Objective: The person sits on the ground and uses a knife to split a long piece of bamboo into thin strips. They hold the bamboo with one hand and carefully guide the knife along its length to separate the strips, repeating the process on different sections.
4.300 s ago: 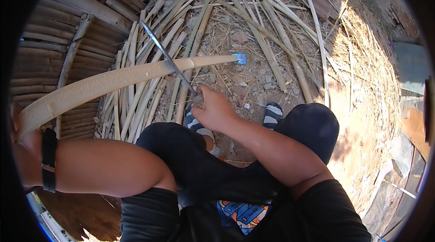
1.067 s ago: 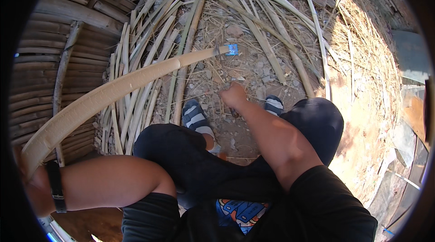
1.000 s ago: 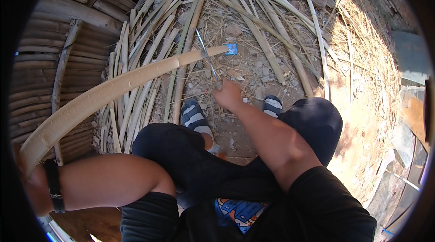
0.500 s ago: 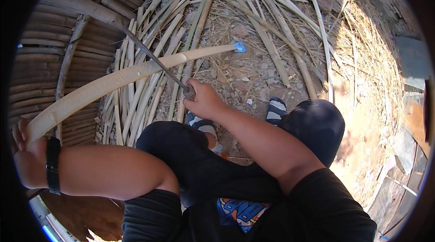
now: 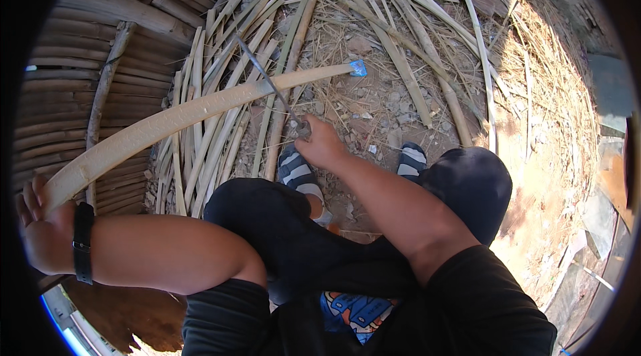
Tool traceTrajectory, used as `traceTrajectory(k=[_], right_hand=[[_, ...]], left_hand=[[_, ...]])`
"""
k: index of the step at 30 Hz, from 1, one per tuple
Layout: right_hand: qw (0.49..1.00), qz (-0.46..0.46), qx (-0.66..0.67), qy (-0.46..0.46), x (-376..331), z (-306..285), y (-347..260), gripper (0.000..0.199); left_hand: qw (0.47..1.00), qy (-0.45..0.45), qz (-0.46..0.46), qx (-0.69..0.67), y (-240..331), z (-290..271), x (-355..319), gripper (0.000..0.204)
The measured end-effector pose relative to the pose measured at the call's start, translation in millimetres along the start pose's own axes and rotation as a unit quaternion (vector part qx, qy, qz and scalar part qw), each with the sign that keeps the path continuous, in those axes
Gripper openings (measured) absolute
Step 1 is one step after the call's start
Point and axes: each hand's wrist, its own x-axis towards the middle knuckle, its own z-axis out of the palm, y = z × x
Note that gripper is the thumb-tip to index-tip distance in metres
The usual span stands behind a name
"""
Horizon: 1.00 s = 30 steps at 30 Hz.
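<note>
My left hand (image 5: pixel 50 229), at the far left, is closed round the near end of a long, pale split-bamboo strip (image 5: pixel 160 122). The strip slants up to the right, and its far end lies by a small blue packet (image 5: pixel 358 68) on the ground. In front of my left knee, my right hand (image 5: pixel 323 144) grips the handle of a long, narrow-bladed knife (image 5: pixel 255 61). Its dark blade points up and left and crosses the strip toward the far end. Whether the edge touches the bamboo I cannot tell.
Several split bamboo pieces (image 5: pixel 220 122) lie piled beyond the strip. More bamboo poles (image 5: pixel 400 69) and dry straw shavings (image 5: pixel 554 89) cover the ground ahead and right. A slatted bamboo wall (image 5: pixel 50 102) stands at the left. My sandalled feet (image 5: pixel 298 169) are close below the knife.
My right hand has moved a little right and nearer to me. The knife blade has swung and now crosses the strip farther toward its far end. My left hand keeps its hold.
</note>
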Motion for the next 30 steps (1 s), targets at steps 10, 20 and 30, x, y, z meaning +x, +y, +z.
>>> traceTrajectory(k=[10, 20, 30], right_hand=[[0.993, -0.094, 0.070, -0.034, -14, 4, -64, 0.047], [0.960, 0.203, 0.184, -0.051, 15, -22, 33, 0.035], [0.993, 0.109, 0.010, 0.050, 11, 6, 56, 0.054]], left_hand=[[0.917, -0.042, 0.052, 0.394, 20, 28, -42, 0.012], [0.990, -0.045, 0.018, -0.132, 19, 44, -30, 0.004], [0.937, -0.191, -0.058, -0.285, 7, 17, -18, 0.010]])
